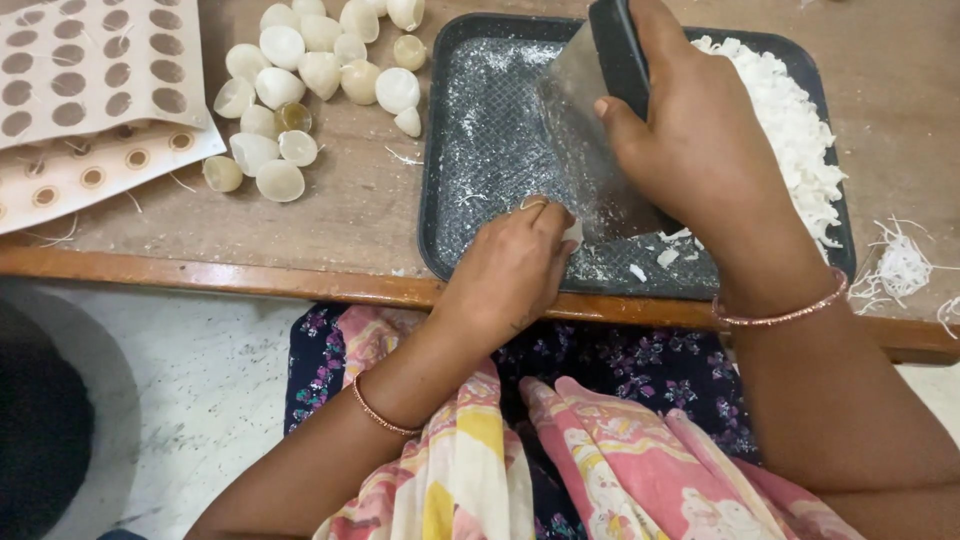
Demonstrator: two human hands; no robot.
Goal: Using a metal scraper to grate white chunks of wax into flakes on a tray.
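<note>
Steel flashes as the right hand (690, 140) grips a black-handled flat metal blade (585, 110) upright on a dark, flour-dusted rectangular tray (480, 150), while the left hand's (505, 270) pinched fingertips press a small white piece (572, 232) against its edge. White shavings (790, 130) heap alongside; pale rounded shells (300, 80) lie nearby. Slicing appears underway, demanding careful fingertip clearance.
</note>
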